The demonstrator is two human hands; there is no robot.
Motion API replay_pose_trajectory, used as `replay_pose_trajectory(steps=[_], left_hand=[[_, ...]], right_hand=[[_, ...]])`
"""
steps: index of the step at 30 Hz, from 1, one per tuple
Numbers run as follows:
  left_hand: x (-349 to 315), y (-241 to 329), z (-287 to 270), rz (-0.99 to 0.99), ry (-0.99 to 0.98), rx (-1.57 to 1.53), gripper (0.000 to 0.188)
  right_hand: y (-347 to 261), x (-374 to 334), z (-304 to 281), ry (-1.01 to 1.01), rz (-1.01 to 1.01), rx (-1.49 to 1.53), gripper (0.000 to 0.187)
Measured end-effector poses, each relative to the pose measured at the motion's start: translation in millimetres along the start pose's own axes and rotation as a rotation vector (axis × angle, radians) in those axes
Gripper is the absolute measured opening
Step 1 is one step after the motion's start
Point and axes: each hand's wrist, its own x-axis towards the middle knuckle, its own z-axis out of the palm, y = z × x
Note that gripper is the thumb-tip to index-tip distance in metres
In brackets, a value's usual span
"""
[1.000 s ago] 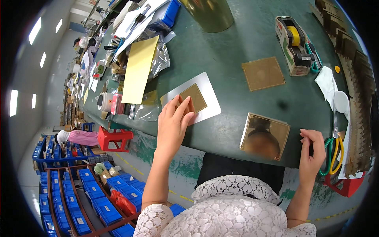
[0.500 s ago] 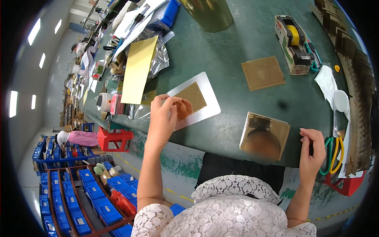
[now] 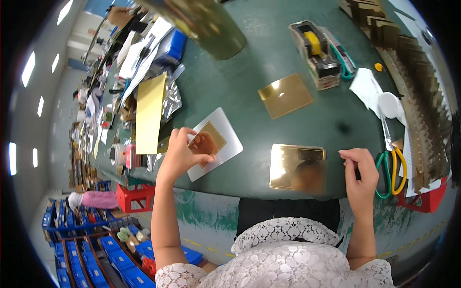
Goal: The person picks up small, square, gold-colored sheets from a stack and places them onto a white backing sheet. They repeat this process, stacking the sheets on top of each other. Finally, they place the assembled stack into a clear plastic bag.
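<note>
Presently, in the head view, our left hand point(image 3: 176, 156) spans the gold sheet point(image 3: 212, 136) over the white plate point(image 3: 232, 137), thumb and fingers at its edges; grip, we cannot tell. Our right hand point(image 3: 363, 175) is loosely curled beside the glossy panel point(image 3: 289, 165).

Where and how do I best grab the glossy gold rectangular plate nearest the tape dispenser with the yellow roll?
Probably pinch the glossy gold plate by its left and right edges, coming from your side: it lies flat on the green tabletop with no handle showing, and the tape dispenser stands off its far right corner.
</note>
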Motion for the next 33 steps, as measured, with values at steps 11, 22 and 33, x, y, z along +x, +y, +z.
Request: replay_pose_trajectory(steps=[11, 22, 33], left_hand=[[5.2, -14.5, 1.8, -0.065, -0.04, -0.111, 0.097], [10.0, -18.4, 6.3, -0.054, -0.001, -0.044, 0.088], [0.9, -21.9, 11.1, -0.067, 0.032, -0.124, 0.101]], right_hand=[[1.2, -1.9, -5.8, -0.006, 0.032, 0.054, 0.024], [4.3, -1.8, -4.0, 0.009, -0.048, 0.056, 0.025], [4.5, -1.2, -4.5, 0.002, -0.051, 0.051, 0.025]])
